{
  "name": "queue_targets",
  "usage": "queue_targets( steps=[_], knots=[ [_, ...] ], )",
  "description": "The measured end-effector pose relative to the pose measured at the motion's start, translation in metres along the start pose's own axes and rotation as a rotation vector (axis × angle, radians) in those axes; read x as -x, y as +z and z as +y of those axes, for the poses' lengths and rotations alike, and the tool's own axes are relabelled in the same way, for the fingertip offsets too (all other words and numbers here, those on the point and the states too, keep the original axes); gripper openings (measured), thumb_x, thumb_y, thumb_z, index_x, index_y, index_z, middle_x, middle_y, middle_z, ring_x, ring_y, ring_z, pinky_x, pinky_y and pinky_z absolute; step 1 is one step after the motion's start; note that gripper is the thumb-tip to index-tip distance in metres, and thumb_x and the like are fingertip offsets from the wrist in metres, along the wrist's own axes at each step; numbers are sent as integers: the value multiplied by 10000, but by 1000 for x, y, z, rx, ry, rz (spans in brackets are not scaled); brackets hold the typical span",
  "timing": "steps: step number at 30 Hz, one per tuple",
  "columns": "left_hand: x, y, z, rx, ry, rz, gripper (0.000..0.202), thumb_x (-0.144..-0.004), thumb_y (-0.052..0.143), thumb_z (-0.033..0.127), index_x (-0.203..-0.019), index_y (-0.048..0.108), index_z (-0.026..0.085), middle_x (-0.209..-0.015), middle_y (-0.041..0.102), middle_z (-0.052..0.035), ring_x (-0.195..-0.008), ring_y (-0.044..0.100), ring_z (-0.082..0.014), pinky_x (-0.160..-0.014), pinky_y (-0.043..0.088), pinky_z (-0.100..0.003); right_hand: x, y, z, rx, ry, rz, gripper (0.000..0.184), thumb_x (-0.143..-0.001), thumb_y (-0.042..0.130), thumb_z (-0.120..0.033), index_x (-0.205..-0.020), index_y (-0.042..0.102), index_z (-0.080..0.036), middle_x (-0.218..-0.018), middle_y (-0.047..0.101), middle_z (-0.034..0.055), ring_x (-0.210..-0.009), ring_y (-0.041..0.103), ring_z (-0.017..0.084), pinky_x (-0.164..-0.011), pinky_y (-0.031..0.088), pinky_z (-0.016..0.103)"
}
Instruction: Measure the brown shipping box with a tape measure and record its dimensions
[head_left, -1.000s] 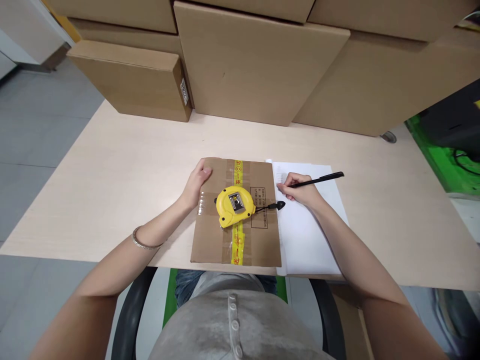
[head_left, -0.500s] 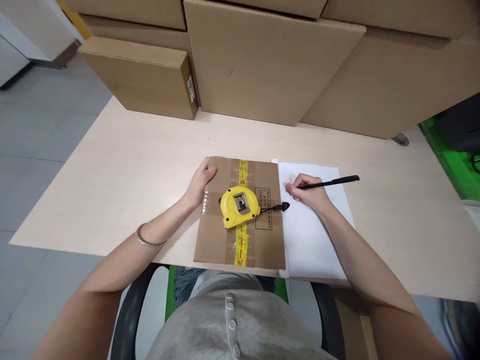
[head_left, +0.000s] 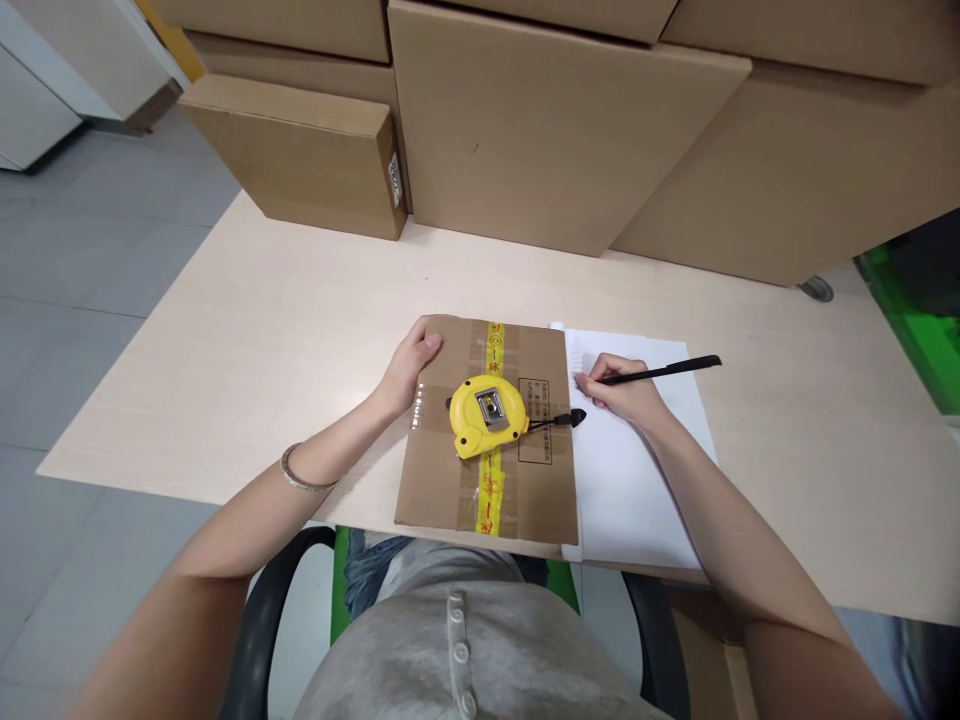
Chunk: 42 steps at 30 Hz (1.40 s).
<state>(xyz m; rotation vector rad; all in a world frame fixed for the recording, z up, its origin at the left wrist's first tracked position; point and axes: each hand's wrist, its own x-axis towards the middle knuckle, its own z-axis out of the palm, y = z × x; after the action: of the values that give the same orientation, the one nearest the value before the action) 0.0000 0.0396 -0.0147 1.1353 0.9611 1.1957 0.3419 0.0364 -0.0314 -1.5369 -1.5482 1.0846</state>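
Observation:
My left hand (head_left: 411, 365) grips the upper left edge of a flat cardboard box (head_left: 435, 490), thumb on top and the other fingers mostly hidden. On the box lies a yellow tape measure (head_left: 471, 412) with a metal window in its middle. Its black strap (head_left: 564, 419) reaches right, over the box's edge onto white paper (head_left: 637, 480). My right hand (head_left: 622, 388) is closed around a black pen (head_left: 679, 368), with the writing end down at the sheet's upper left. Faint small writing shows there. The box lies over or against the paper's left side.
A small cardboard box (head_left: 300, 160) and several large cartons (head_left: 540, 140) stand along the back of the pale table (head_left: 225, 330). At the far right back is a cable hole (head_left: 816, 289). The chair's black armrests (head_left: 660, 640) flank my lap below the front edge.
The view has shifted slightly, so most things appear a little further right. My right hand and the pen have moved slightly down the page. My left hand keeps its hold on the box.

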Motion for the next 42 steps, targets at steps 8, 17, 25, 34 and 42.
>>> queue_targets(
  steps=[8, 17, 25, 34, 42],
  knots=[
    [1, -1, 0, -3, 5, -12, 454, -893, 690, 636, -1069, 665, 217, -1081, 715, -84, -991, 654, -274, -835, 515, -398, -3, 0, 2, -8, 16, 0, 468, -718, 886, -480, -561, 513, -244, -432, 556, -19, -377, 442, 101, -415, 343, 259],
    [0, -3, 1, -22, -19, -15, 492, -882, 701, 643, -1086, 647, 198, -1086, 718, -82, -993, 663, -272, -837, 515, -378, -4, -2, 2, -7, 40, -26, 415, -701, 859, -401, -562, 502, -242, -420, 552, -27, -367, 444, 94, -404, 330, 239],
    [1, -2, 0, -3, -25, -19, 499, -880, 694, 649, -1097, 648, 203, -1104, 714, -83, -1023, 658, -279, -838, 498, -383, -4, -2, 1, -16, 45, -23, 425, -726, 863, -432, -574, 514, -242, -430, 552, -22, -365, 445, 99, -390, 334, 242],
    [1, -1, -1, 18, -9, -11, 484, -876, 711, 644, -1084, 654, 211, -1087, 727, -83, -1017, 664, -286, -807, 508, -384, -5, -3, 2, -3, 32, -15, 398, -725, 835, -414, -569, 510, -247, -424, 548, -24, -360, 419, 97, -394, 310, 245],
    [1, 1, -2, 29, 1, 1, 493, -848, 737, 667, -1038, 652, 220, -978, 695, -67, -893, 629, -254, -783, 514, -388, -5, -2, 1, -1, 32, -20, 380, -712, 818, -403, -563, 501, -255, -412, 542, -26, -355, 409, 101, -394, 299, 249]
  ],
)
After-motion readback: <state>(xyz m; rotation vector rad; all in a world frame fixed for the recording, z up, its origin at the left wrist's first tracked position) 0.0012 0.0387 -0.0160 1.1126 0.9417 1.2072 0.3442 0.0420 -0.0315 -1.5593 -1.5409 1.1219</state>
